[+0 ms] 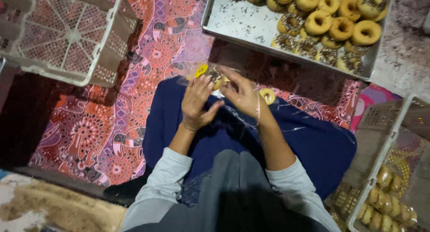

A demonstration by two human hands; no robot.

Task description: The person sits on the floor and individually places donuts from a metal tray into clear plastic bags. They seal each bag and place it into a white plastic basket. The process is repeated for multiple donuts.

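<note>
While both my hands meet over my lap, my left hand (pixel 197 104) and right hand (pixel 243 96) pinch a clear plastic bag (pixel 210 75) with a sprinkled doughnut (pixel 215 75) inside, dead centre. I'd judge it best to keep the film taut and my fingertips off the topping. At one o'clock the metal tray (pixel 242 23) holds plain and sprinkled doughnuts; at five o'clock a crate (pixel 396 138) holds bagged ones; at ten o'clock a lattice crate (pixel 96 57) stands tilted.
</note>
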